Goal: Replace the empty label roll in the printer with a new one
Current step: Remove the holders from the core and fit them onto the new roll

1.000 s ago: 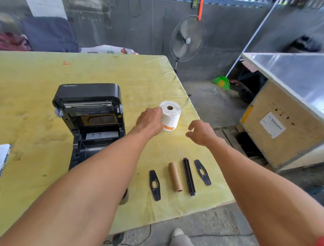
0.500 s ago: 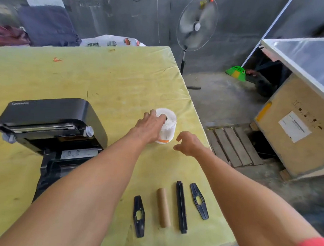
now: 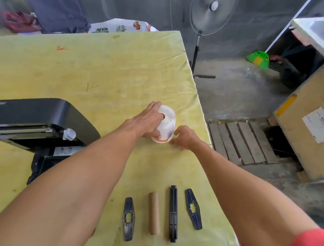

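A new white label roll (image 3: 166, 123) stands upright on the yellow table (image 3: 108, 68), wrapped in clear film with an orange band at its base. My left hand (image 3: 148, 120) grips its left side and top. My right hand (image 3: 184, 137) touches its lower right edge, fingers curled and apart. The black printer (image 3: 40, 125) sits at the left with its lid up. Near the front edge lie the empty brown cardboard core (image 3: 154, 212), a black spindle bar (image 3: 173, 213) and two black roll guides (image 3: 128, 218) (image 3: 193, 209).
The table's right edge runs close beside the roll. Beyond it are a concrete floor, a wooden pallet (image 3: 242, 141), a large wooden crate (image 3: 305, 136), a standing fan (image 3: 208, 13) and a green broom head (image 3: 257, 59).
The view has dropped closer to the table. My left hand stays on the roll with a fuller grip, and my right hand has come in to touch the roll's lower right side.
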Demonstrator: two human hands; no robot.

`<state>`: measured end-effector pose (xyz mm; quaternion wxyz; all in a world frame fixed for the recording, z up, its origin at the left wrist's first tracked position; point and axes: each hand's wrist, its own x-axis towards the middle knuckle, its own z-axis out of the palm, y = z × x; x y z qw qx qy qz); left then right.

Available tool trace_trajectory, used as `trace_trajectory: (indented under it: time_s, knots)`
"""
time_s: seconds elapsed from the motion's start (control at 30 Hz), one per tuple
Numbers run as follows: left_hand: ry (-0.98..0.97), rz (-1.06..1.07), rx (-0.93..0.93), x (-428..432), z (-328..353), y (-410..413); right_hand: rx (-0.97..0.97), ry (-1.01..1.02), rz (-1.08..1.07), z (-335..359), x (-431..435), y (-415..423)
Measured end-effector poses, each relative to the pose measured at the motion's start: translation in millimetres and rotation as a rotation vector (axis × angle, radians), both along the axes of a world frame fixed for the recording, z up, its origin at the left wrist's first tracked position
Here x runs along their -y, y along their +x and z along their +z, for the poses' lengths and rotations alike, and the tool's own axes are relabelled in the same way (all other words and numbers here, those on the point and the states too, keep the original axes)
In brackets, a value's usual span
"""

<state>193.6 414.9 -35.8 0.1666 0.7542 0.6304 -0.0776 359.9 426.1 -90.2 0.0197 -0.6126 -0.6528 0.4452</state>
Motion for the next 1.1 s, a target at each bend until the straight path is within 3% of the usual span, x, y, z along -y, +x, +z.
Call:
trace_trajectory:
  time_s: [0.23,0.37,0.43,0.53,0.83,1.0,1.1]
  knots:
    - [0.072,0.419,0.372,27,-3,8,-0.273,-0.073,-0.165,19,17,21]
    - [0.095,0.885,0.925,63,-3,2,-0.478,-0.037,-0.191,54,45,21]
    - [0.049,1.047,1.15,81,-5,-1,-0.475,0.058,-0.151,70,61,8]
    - [0.019,1.121,1.36,110,-1,-3,-0.346,0.259,-0.036,88,87,-9]
    - [0.099,1.198,1.575,181,29,-10,-0.067,0.697,0.084,128,165,-38]
    - [0.098,1.178,1.573,205,43,-8,0.138,0.994,0.298,135,191,-33]
    - [0.091,1.176,1.521,209,47,-6,0.185,1.102,0.315,131,196,-30]
